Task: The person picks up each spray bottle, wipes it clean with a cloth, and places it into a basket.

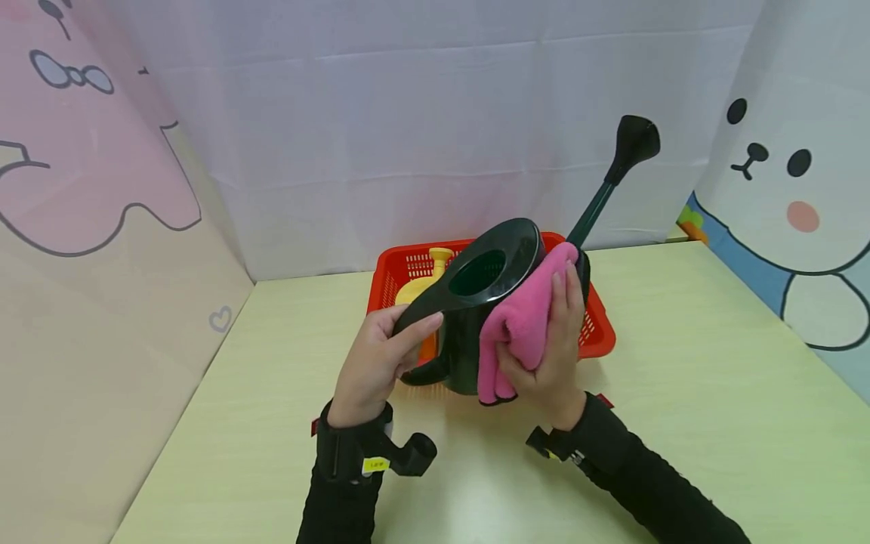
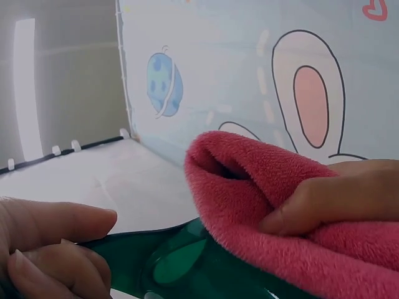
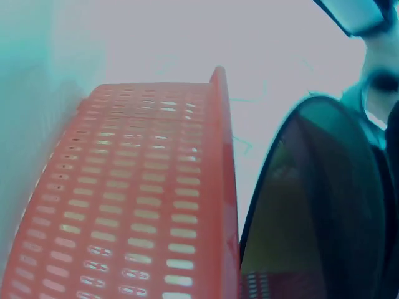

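A dark green watering can [image 1: 462, 347] is held tilted above the table, its long spout and black sprinkler head pointing up to the right. My left hand [image 1: 374, 359] grips its handle on the left, thumb lying along the top. Against the can's right side, my right hand [image 1: 553, 363] holds a folded pink cloth [image 1: 519, 317]. In the left wrist view the right thumb sinks into the fluffy cloth [image 2: 249, 180], which covers part of the can [image 2: 134, 255]. The right wrist view shows the can's dark, glossy surface [image 3: 318, 205] close up; the right hand's fingers are not visible there.
Behind the can stands a red perforated basket [image 1: 598, 336], partly hidden. In it lies a yellow item with a knobbed top [image 1: 440, 261], with something orange below. The pale table [image 1: 272, 453] meets a white curtain [image 1: 408, 151] at the back and cartoon-printed curtains at both sides.
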The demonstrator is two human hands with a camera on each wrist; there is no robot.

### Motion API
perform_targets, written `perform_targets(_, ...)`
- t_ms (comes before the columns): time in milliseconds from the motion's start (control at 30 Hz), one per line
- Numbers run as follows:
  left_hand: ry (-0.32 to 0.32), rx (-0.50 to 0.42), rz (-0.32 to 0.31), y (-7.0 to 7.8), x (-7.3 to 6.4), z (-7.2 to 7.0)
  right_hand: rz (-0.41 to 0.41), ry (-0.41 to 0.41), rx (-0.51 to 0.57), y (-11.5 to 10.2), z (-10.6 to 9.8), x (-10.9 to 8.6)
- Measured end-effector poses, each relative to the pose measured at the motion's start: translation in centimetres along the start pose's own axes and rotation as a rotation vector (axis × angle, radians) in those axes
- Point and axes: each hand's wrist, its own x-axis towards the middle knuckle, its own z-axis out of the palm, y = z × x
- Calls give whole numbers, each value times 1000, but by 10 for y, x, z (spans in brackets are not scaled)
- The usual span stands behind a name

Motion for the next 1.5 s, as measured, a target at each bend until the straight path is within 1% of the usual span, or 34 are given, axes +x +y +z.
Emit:
perform_targets(100,4,5,-3,0,1,0,-116,37,-138,-6,7,-7)
perform_targets(167,4,-1,-2,0,2,0,-190,47,-201,-9,12,-12)
perform_targets(267,-5,-22,-1,-1,3,0,-309,19,-281,-14,17,-22)
perform_targets(333,-14,-35,-1,-2,4,0,-390,-25,-330,-17,19,-29)
perform_targets(400,-16,-37,-5,-2,4,0,-467,-59,-365,-19,19,-32)
perform_targets(467,-15,-38,0,-3,5,0,-521,-83,-380,-19,17,-32)
perform_targets(567,-11,-43,14,-3,6,-2,-553,-91,-365,-15,14,-26)
perform_targets(667,-12,-58,23,-3,6,-3,-540,-89,-322,-11,10,-19)
perform_targets(733,-14,-65,20,-2,6,-4,-514,-81,-289,-8,8,-14)
perform_targets(867,0,-73,1,-1,6,-6,-411,-62,-202,-2,3,-6)
perform_targets(1000,12,-78,-12,0,5,-8,-300,-49,-81,5,-1,3)
perform_targets(1133,3,-82,-4,1,3,-9,-212,-46,68,15,-6,12)
perform_targets(1267,-11,-74,0,1,2,-9,-107,-38,176,24,-9,17)
perform_targets(1367,-18,-61,-3,1,2,-9,-55,-39,191,26,-10,15)
perform_targets(1433,-15,-48,-8,2,1,-9,-44,-41,184,24,-9,13)
perform_targets(1500,-9,-29,-6,3,0,-9,-45,-40,154,21,-8,10)
